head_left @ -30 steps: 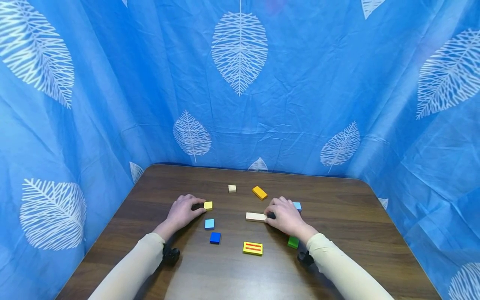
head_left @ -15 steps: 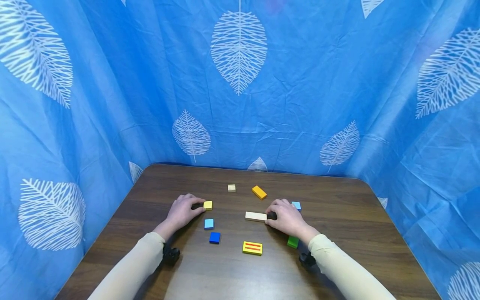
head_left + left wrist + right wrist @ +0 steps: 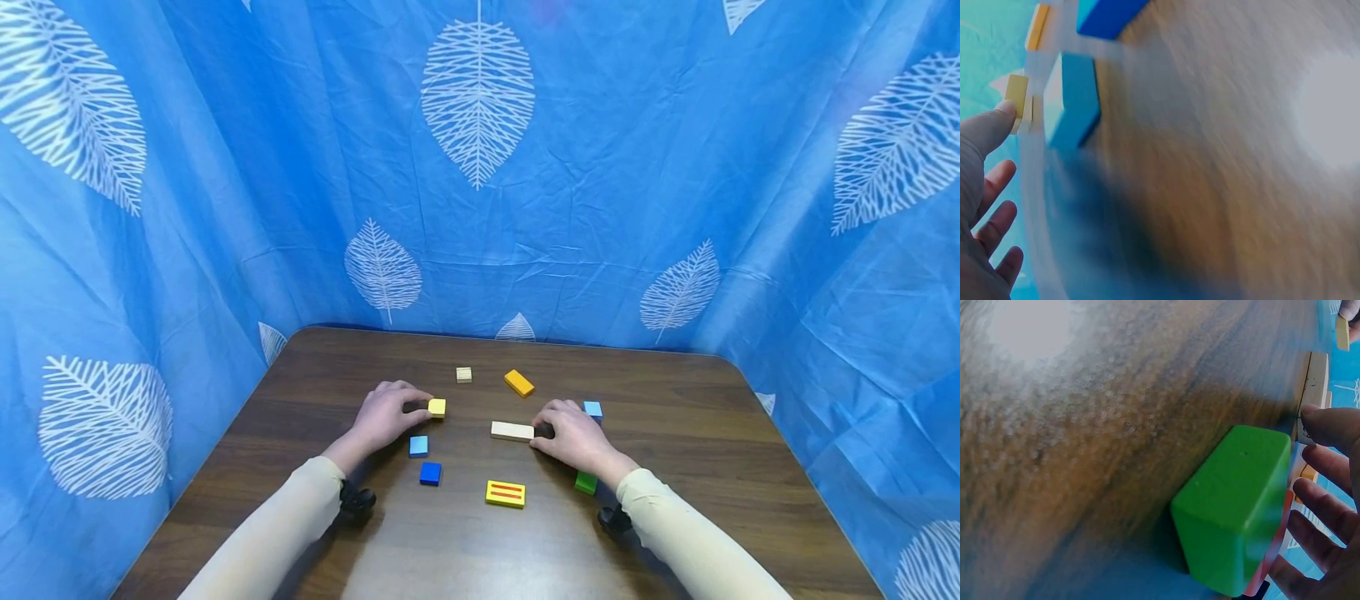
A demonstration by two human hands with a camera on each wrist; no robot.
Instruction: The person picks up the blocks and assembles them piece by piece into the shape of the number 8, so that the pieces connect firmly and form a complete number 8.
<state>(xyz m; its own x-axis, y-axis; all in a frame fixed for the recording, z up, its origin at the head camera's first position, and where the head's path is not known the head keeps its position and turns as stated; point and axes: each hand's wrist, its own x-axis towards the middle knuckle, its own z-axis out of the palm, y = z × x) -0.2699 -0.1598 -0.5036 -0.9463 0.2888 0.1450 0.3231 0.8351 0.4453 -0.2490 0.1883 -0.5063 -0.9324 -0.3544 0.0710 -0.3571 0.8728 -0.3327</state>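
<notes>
My left hand (image 3: pixel 387 414) pinches a small yellow block (image 3: pixel 437 408) between thumb and fingers, left of the middle of the table. In the left wrist view its thumb lies against that block (image 3: pixel 1016 91), while the other fingers are spread below. Right of the middle, my right hand (image 3: pixel 572 435) pinches the right end of a long pale wooden block (image 3: pixel 512 431). The right wrist view shows the thumb at the near side of this pale block (image 3: pixel 1315 381). A light blue block (image 3: pixel 592 409) sits partly hidden behind the right hand, and a green block (image 3: pixel 586 482) lies under the wrist.
Near the left hand lie a light blue block (image 3: pixel 418 447) and a dark blue block (image 3: pixel 431 474). A yellow block with red stripes (image 3: pixel 506 494) is in front. Toward the back are a small pale block (image 3: pixel 464 375) and an orange block (image 3: pixel 519 382). A blue curtain (image 3: pixel 480 250) surrounds the brown table (image 3: pixel 660 392).
My left hand has moved a little to the right with the yellow block, bringing it closer to the pale block. The right hand stays almost in place at the pale block's end.
</notes>
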